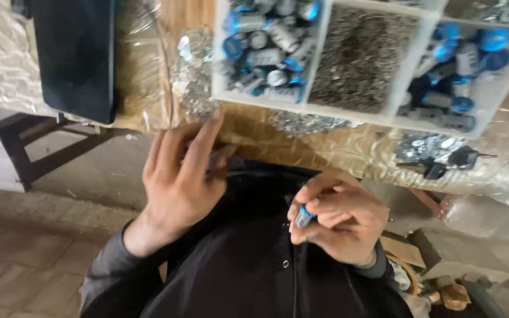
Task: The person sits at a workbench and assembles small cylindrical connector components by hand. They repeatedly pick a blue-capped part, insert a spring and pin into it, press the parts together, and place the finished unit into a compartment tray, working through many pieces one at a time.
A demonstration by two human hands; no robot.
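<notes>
My right hand (340, 221) is closed around a small cylinder with a blue cap (303, 217), held just in front of my dark jacket. Raised near the table's front edge, my left hand (181, 176) has its fingers spread and pinches something small and dark between thumb and fingers; I cannot tell what it is. Above both hands sits a white divided tray (319, 47). Its left compartment holds several blue-and-silver cylinders (263, 56), the middle one a heap of small grey metal bits (357, 59), the right one more blue-capped cylinders (455, 76).
The table (278, 132) is covered with crinkled clear plastic. Piles of shiny metal pieces (192, 70) lie beside and below the tray. A dark flat panel (78, 56) rests at the left. A black key-like object (443, 165) lies at the right edge. Brick floor shows below left.
</notes>
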